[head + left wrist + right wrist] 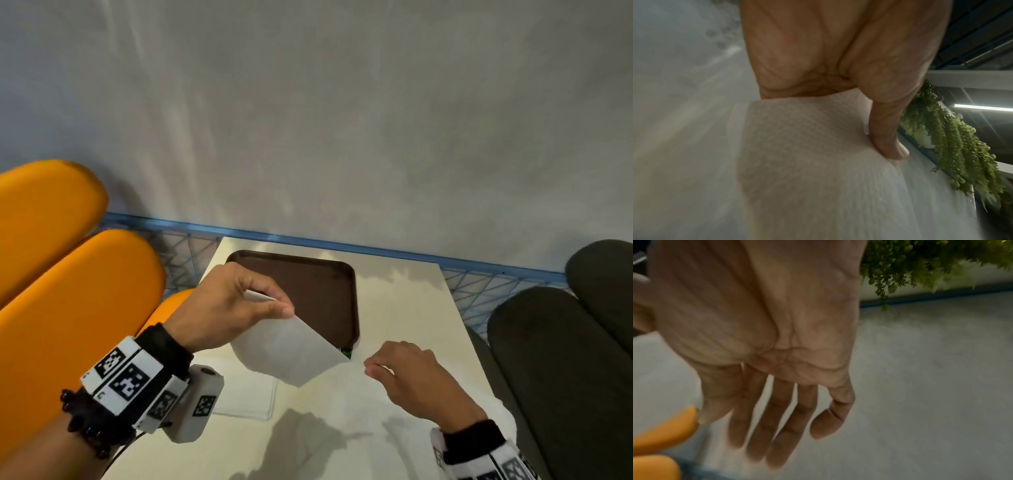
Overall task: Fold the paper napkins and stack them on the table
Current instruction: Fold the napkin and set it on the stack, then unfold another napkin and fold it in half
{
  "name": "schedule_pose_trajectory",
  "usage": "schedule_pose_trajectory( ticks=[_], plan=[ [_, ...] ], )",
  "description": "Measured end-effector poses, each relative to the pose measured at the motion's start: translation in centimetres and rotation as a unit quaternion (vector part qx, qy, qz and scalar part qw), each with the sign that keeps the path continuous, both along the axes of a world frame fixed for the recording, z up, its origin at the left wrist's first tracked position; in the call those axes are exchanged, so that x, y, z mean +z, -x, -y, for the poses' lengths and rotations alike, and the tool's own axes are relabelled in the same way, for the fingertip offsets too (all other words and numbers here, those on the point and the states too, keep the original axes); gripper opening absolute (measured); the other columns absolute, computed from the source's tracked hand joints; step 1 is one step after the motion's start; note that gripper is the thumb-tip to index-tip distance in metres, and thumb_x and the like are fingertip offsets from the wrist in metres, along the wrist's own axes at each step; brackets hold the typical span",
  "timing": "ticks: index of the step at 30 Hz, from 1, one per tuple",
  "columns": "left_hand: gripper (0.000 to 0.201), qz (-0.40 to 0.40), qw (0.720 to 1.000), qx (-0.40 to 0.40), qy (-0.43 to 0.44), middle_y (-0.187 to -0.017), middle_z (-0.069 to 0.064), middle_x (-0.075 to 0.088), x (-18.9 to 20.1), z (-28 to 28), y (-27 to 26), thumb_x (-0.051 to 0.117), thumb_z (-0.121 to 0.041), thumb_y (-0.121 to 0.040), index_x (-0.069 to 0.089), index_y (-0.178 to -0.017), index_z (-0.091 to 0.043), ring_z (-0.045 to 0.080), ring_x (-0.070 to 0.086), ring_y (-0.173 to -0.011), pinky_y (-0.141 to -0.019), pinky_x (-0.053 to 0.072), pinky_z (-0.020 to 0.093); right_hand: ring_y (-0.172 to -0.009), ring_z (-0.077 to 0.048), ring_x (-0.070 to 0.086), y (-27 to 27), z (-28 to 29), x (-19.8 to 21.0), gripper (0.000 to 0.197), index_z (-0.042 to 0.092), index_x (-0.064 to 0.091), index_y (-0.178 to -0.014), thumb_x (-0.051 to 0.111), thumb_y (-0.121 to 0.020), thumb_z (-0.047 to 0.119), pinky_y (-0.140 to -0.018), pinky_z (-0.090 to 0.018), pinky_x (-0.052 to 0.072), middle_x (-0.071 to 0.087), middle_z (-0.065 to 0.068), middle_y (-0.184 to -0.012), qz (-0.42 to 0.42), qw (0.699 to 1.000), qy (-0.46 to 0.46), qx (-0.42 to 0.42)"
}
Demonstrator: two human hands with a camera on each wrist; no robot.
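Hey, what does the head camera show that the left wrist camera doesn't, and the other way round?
Only the head view shows the brown tray, the white table, a folded napkin lying flat, the empty right hand and the orange seats. Only the left wrist view shows hanging green foliage and the napkin's embossed texture. Both show the left hand pinching the white napkin.

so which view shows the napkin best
The head view: the whole napkin shows, pinched at a corner by the left hand and hanging over the tray. The left wrist view shows only its blurred, close-up surface. The right wrist view shows none of it.
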State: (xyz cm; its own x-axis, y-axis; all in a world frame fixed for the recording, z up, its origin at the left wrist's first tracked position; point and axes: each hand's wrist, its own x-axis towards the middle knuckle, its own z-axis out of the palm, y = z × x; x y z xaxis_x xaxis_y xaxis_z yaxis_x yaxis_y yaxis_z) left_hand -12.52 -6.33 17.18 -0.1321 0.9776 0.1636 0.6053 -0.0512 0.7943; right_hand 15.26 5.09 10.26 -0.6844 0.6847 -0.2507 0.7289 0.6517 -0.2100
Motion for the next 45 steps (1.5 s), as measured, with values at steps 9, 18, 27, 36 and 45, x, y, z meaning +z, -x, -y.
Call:
schedule_pose_trajectory(
  ticks=[9, 18, 27, 36, 45],
  plan=[
    [0.009, 0.071, 0.997, 0.021, 0.007, -0.084, -0.009, 0.077, -1.5, 2.3, 2.6, 0.078, -0.033, -0.078, 0.081, -0.081, -0.025, 0.012, 0.072, -0.083, -0.075, 0.059, 0.027, -0.084, -0.008, 0.053, 9.8, 2.4, -0.7, 0.042, 0.022, 0.066, -0.088, 0.041, -0.102, 0.053, -0.076, -0.038, 0.048, 0.061, 0.011, -0.086, -0.238, 0.96, 0.075, 0.126],
    [0.013, 0.186, 0.964, 0.057, 0.183, -0.096, -0.002, 0.078, -11.1, 4.8, 9.4, 0.075, -0.024, -0.086, 0.078, -0.096, -0.017, 0.016, 0.075, -0.088, -0.079, 0.06, 0.033, -0.075, 0.0, 0.061, 14.0, 2.7, -5.8, 0.02, 0.026, 0.069, -0.084, 0.066, -0.089, 0.045, -0.07, -0.024, 0.047, 0.069, 0.013, -0.082, -0.172, 0.933, 0.315, 0.031],
    [0.023, 0.173, 0.882, 0.233, 0.372, -0.064, 0.002, 0.067, -26.0, 5.5, 13.6, 0.067, -0.016, -0.09, 0.069, -0.068, -0.012, 0.02, 0.06, -0.059, -0.051, 0.049, 0.028, -0.055, -0.015, 0.048, 16.8, 4.5, -18.4, 0.023, 0.011, 0.063, -0.068, 0.074, -0.087, 0.019, -0.058, -0.026, 0.036, 0.054, 0.0, -0.059, -0.201, 0.797, 0.431, -0.372],
    [0.026, 0.016, 0.871, 0.301, 0.387, -0.072, 0.002, 0.063, -29.7, 2.6, 14.6, 0.072, -0.026, -0.085, 0.059, -0.067, -0.012, 0.018, 0.057, -0.07, -0.058, 0.044, 0.024, -0.076, -0.016, 0.065, 20.6, 3.3, -24.5, 0.029, 0.017, 0.062, -0.06, 0.078, -0.079, 0.033, -0.082, -0.033, 0.056, 0.071, 0.003, -0.078, -0.195, 0.849, 0.228, -0.434],
    [0.046, -0.198, 0.882, 0.274, 0.329, -0.107, 0.002, 0.048, -30.1, 2.6, 13.0, 0.075, -0.026, -0.078, 0.045, -0.112, -0.023, 0.023, 0.052, -0.097, -0.08, 0.05, 0.037, -0.108, -0.018, 0.054, 20.6, 5.2, -23.5, 0.034, 0.031, 0.048, -0.126, 0.062, -0.094, 0.034, -0.086, -0.034, 0.05, 0.052, 0.007, -0.121, -0.089, 0.975, -0.001, -0.202]
  ],
)
